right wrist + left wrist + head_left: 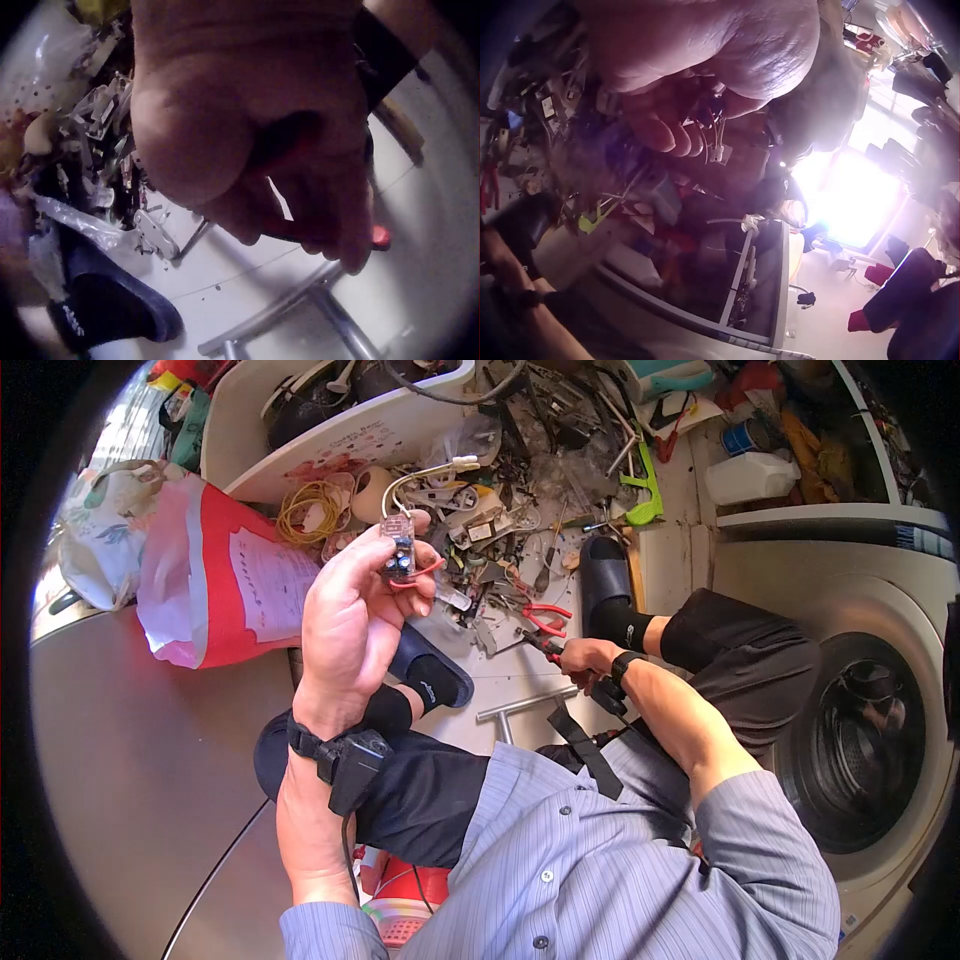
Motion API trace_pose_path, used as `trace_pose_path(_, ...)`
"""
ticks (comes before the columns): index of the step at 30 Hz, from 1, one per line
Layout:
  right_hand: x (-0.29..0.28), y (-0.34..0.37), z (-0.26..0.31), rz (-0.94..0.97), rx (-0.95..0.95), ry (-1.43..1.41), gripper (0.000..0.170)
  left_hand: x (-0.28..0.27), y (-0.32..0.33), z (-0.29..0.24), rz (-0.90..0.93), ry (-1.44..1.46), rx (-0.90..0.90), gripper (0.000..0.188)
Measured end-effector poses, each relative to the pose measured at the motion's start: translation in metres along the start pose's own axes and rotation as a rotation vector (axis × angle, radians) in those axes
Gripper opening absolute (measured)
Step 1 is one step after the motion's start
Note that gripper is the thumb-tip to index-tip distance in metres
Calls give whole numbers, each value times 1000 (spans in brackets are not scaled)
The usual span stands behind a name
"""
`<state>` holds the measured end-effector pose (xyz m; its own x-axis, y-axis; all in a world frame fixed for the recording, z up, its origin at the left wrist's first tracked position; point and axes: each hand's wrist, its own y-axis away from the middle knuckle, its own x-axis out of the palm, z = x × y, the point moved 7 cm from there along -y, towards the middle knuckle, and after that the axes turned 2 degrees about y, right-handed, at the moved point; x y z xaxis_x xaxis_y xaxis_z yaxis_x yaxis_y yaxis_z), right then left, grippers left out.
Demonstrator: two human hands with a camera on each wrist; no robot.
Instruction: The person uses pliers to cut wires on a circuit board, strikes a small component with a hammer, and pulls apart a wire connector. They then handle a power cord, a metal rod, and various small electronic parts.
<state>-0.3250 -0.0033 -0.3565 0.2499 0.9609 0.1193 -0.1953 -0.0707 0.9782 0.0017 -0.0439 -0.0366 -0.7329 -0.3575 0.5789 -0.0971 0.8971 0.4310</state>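
Note:
My left hand (345,610) is raised and pinches a small circuit board (400,552) with blue and silver components between thumb and fingers. Pale wires run from its top to a white connector (464,463); a red wire (420,576) curves from its lower end. In the left wrist view the palm hides most of the board, while the connector (718,154) shows below the fingers. Lower down, over my lap, my right hand (592,660) grips pliers (545,646) with red-and-black handles. From the right wrist, a red handle end (381,238) sticks out past the fingers.
A pile of parts and scraps (500,530) covers the floor ahead. Red-handled pliers (545,619) lie at its edge, with a green tool (645,495) farther back. A metal bar frame (525,703) stands before me. A washing machine (850,730) is at right, a red-and-white bag (225,580) at left.

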Motion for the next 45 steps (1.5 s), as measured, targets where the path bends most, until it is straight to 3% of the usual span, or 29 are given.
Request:
trace_pose_path(4, -7, -1, -2, 9, 4, 111, 22, -4, -4, -2, -11, -10, 16, 40)
trace_pose_path(6, -22, 28, 12, -25, -27, 457, 16, -4, -4, -1, -5, 37, -8, 40)
trace_pose_path(7, -35, 0, -5, 209, -489, 445, 21, -3, -3, -1, 0, 37, -7, 40)
trace_pose_path(9, -62, 30, 8, -152, -121, 697, 22, 3, 0, 0, 29, 66, -17, 40)
trace_pose_path(11, -78, 113, 54, -264, -387, 888, 24, 11, 3, 0, 44, 64, -26, 41)
trace_pose_path(12, -76, 162, 91, -275, -197, 955, 26, 15, 4, -1, 106, 73, -22, 42)
trace_pose_path(15, -94, 238, 131, -528, -409, 1066, 38, 24, 5, -3, 126, 77, -20, 46)
trace_pose_path(16, -93, 266, 144, -545, -429, 1078, 38, 22, 4, -3, 133, 103, -27, 47)
trace_pose_path(18, -90, 315, 168, -653, -671, 945, 37, 24, 6, -5, 145, 157, -47, 48)
trace_pose_path(19, -90, 316, 170, -657, -686, 953, 37, 25, 8, -5, 182, 176, -49, 47)
trace_pose_path(21, -94, 333, 181, -760, -919, 751, 41, 24, 10, -8, 172, 154, -62, 49)
trace_pose_path(26, -86, 340, 200, -816, -1115, 590, 41, 28, 14, -11, 147, 143, -140, 56)
trace_pose_path(31, -85, 336, 202, -836, -1066, 608, 46, 31, 10, -9, 84, 97, -160, 54)
trace_pose_path(34, -80, 341, 204, -967, -1061, 715, 52, 31, 9, -7, 87, 50, -146, 55)
trace_pose_path(36, -77, 350, 204, -1169, -1124, 763, 56, 31, 10, -4, 97, -58, -142, 54)
trace_pose_path(45, -78, 355, 204, -1379, -1151, 888, 53, 45, 12, 1, 105, -321, -73, 59)
